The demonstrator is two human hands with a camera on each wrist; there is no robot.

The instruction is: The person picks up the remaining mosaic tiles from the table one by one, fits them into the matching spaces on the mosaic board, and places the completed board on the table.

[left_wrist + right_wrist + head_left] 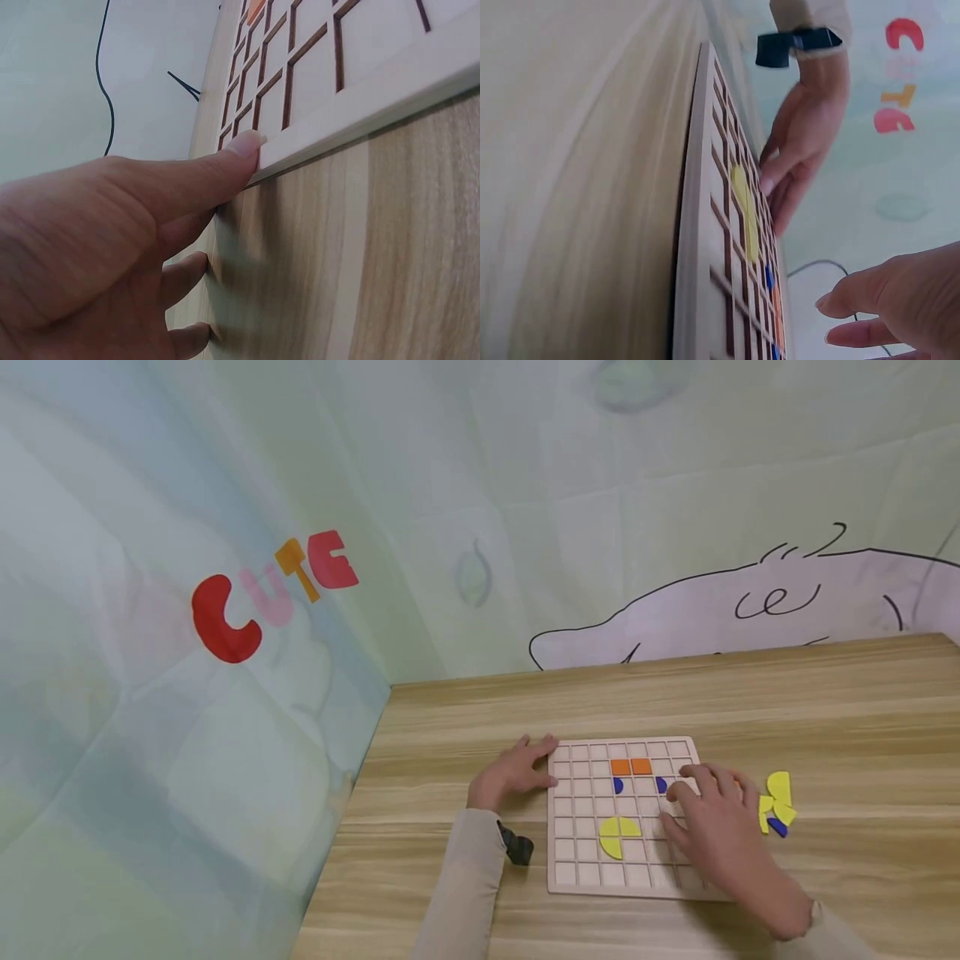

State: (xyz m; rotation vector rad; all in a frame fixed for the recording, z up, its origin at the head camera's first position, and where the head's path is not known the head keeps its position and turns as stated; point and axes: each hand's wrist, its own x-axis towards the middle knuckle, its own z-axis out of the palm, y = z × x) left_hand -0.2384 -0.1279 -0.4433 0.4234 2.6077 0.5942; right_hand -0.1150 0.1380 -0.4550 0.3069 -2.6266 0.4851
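Note:
A square wooden grid board (588, 799) lies on the table. My left hand (513, 774) is at its left edge; in the left wrist view the thumb (244, 142) touches the rim while the other fingers spread toward the tabletop. Over the board's right part hovers my right hand (722, 831), fingers bent loosely and no piece visible between them. Two orange squares (630, 767) sit side by side in the grid. Below them are blue half-rounds (618, 786), one near my right fingertips. Yellow quarter-rounds (611, 847) form part of a circle lower down.
Right of the board, several loose yellow pieces (780, 787) and a blue half-round (777, 827) lie on the wooden table (862, 735). A bit of orange shows behind my right fingers. Printed cloth walls (450, 485) rise behind and to the left.

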